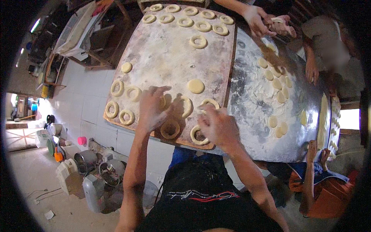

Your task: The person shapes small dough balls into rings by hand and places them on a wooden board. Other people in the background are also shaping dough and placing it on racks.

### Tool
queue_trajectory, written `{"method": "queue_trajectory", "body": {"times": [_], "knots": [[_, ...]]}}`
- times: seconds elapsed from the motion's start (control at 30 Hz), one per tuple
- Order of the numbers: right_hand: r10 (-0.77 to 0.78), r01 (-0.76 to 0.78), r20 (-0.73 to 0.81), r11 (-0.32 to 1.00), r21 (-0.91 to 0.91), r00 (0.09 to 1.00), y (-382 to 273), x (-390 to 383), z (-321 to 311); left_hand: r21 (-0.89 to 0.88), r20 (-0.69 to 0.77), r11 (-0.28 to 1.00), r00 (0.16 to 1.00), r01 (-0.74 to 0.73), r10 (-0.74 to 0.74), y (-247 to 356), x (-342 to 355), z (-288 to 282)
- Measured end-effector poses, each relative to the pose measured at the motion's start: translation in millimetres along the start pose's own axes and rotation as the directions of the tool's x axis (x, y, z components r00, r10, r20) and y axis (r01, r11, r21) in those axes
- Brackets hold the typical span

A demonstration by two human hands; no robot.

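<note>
Pale dough rings lie on a floured wooden board (166, 50). My left hand (152, 108) is over the board's near part, slightly blurred, its fingers spread apart. Its fingers partly cover a piece of dough, and a dough ring (186, 107) lies just right of them. My right hand (221, 125) is at the near right corner, its fingers bent and blurred. They are between a dough ring (210, 103) and another ring (196, 136) closer to me; whether they grip either is hidden. A flat dough disc (196, 86) lies beyond both hands.
More rings (185, 21) line the board's far end. A small dough disc (126, 67) is near its left edge. On the right stands a floured metal table (251, 96) with several dough pieces. Another person's hands (266, 23) hold dough at the far right. Pots (85, 161) stand on the floor, left.
</note>
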State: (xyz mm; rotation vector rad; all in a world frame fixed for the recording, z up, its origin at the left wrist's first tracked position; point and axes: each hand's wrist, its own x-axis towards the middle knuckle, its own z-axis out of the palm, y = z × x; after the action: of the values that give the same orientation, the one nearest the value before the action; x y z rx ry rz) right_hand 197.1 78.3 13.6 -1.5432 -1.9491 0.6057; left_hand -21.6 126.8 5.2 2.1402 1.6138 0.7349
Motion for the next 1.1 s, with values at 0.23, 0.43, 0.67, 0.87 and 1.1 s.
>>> {"method": "queue_trajectory", "body": {"times": [0.23, 0.43, 0.67, 0.87, 1.1], "knots": [[0.051, -0.053, -0.040, 0.998, -0.042, 0.998, 18, 16, 8, 0.195, 0.167, 0.974, 0.983, -0.112, 0.079, -13, 3, 11], [0.098, -0.093, 0.023, 0.985, -0.147, 0.995, 47, 62, 8, -0.040, -0.147, 0.999, 0.989, -0.029, 0.022, -2, 31, 4], [-0.150, 0.156, 0.376, 0.988, 0.016, 0.915, 45, 105, 27, -0.282, -0.245, 0.948, 0.944, 0.150, -0.222, 14, 20, 19], [0.257, -0.241, 0.060, 0.766, 0.596, 0.965, 117, 36, -43, -0.218, -0.028, 0.974, 0.997, -0.070, 0.065, 72, 12, 54], [0.231, -0.407, -0.498, 0.870, -0.279, 0.836, 184, -26, -114, -0.211, 0.099, 0.955, 0.967, -0.210, 0.235, 166, 62, 161]]}}
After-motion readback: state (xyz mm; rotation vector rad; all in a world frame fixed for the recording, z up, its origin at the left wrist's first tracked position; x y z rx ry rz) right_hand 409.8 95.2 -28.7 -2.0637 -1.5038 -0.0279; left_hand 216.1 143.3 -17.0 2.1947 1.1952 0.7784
